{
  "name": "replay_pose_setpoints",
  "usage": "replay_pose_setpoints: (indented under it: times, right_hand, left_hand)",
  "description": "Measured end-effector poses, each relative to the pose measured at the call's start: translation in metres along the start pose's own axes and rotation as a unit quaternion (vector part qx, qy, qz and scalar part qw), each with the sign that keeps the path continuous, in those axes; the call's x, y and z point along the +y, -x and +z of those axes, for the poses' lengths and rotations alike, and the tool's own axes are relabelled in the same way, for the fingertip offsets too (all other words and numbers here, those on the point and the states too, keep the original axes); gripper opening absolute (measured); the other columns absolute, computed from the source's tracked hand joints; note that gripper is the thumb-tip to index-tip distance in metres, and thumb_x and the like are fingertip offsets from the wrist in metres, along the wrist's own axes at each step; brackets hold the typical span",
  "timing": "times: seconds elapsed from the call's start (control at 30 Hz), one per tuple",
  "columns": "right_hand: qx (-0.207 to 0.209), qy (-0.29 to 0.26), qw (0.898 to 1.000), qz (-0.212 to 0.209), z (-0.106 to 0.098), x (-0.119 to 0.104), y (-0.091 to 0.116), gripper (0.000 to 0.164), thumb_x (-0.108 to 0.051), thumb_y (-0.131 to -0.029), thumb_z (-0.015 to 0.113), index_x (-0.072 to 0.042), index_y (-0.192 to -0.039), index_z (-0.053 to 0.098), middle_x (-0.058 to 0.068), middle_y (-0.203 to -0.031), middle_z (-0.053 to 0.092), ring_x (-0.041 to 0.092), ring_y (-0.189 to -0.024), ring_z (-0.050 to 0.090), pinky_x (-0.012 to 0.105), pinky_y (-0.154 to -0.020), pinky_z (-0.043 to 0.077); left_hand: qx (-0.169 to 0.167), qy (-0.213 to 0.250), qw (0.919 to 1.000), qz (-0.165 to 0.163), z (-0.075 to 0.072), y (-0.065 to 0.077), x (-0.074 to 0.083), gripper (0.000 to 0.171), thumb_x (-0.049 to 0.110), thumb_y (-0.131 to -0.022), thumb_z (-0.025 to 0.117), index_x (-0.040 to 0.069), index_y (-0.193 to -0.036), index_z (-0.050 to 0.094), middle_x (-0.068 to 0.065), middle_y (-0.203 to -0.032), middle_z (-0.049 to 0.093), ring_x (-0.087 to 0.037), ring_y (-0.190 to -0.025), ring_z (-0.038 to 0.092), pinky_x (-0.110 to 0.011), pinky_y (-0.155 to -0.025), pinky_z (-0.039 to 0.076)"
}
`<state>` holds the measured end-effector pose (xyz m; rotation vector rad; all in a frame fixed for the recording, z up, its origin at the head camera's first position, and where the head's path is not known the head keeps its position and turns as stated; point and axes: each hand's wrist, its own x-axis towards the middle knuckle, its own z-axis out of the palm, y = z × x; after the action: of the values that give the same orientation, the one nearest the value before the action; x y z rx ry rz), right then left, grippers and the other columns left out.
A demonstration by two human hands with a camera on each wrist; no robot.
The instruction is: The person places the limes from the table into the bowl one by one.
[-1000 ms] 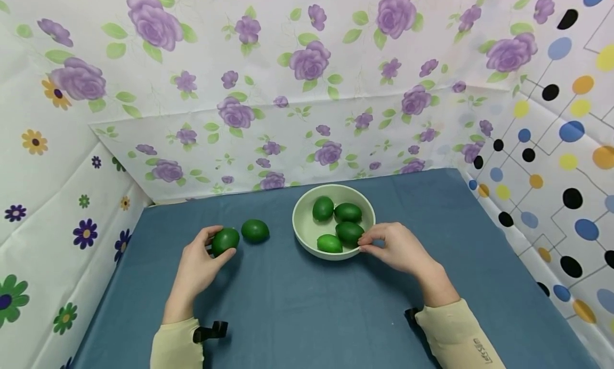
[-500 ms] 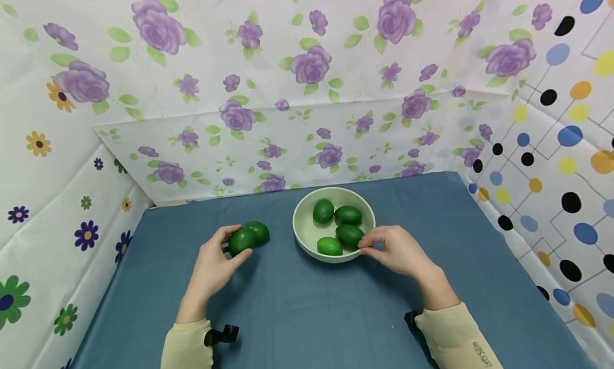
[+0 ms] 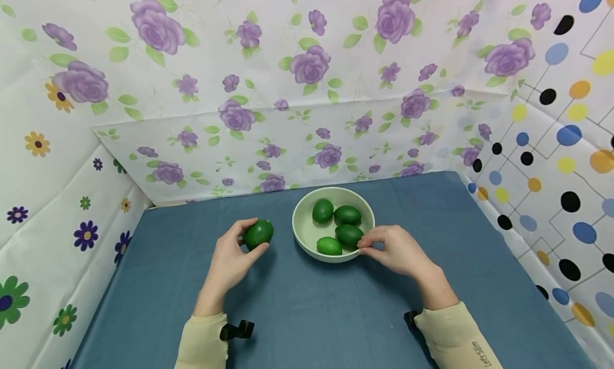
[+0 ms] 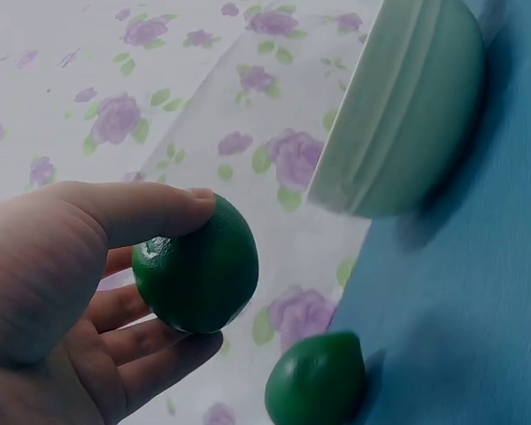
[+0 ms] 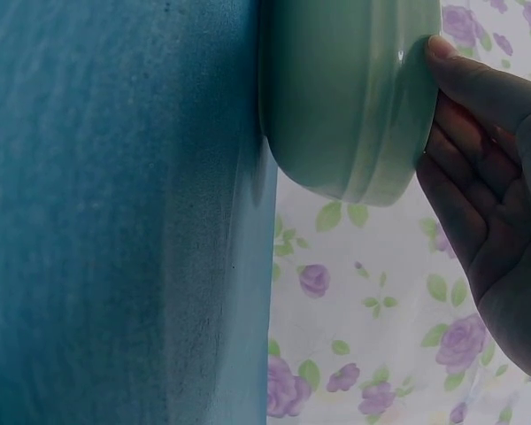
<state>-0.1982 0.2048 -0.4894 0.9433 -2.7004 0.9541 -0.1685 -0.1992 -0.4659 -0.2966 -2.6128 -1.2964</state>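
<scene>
Between the thumb and fingers of my left hand is a dark green lime, held above the blue cloth to the left of the bowl. The left wrist view shows a second lime lying on the cloth below it; in the head view the held lime hides this one. My right hand pinches the right rim of the pale green bowl, thumb outside against the wall. Inside the bowl lie several limes, among them a brighter green one near the front.
A blue cloth covers the table. Behind it stands a white sheet with purple flowers. Patterned sheets flank both sides, dotted on the right and with daisies on the left.
My left hand has carried its lime to the right, towards the bowl, until it covers the lime on the cloth in the head view. The right hand and bowl have stayed put.
</scene>
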Motion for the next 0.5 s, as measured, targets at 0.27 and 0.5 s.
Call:
replay_pose_setpoints:
  times: [0.27, 0.5]
  right_hand:
    - [-0.003, 0.001, 1.0, 0.005, -0.001, 0.0, -0.002, 0.011, -0.018, -0.093, 0.088, -0.026, -0.101, 0.086, -0.013, -0.104, 0.078, 0.01, -0.1, 0.074, 0.035, -0.086, 0.065]
    - [0.003, -0.009, 1.0, -0.001, 0.001, 0.0, 0.0, 0.01, -0.016, -0.092, 0.088, -0.022, -0.101, 0.087, -0.013, -0.103, 0.078, 0.012, -0.098, 0.074, 0.042, -0.085, 0.067]
  left_hand:
    - [-0.013, 0.016, 0.9997, 0.013, 0.02, -0.014, 0.024, 0.059, 0.019, -0.095, 0.087, 0.011, -0.147, 0.062, -0.01, -0.137, 0.067, -0.03, -0.117, 0.066, -0.051, -0.094, 0.061]
    - [-0.051, 0.011, 0.9975, 0.049, 0.048, -0.027, 0.038, 0.057, 0.018, -0.095, 0.087, 0.008, -0.146, 0.064, -0.01, -0.139, 0.067, -0.029, -0.118, 0.067, -0.051, -0.097, 0.061]
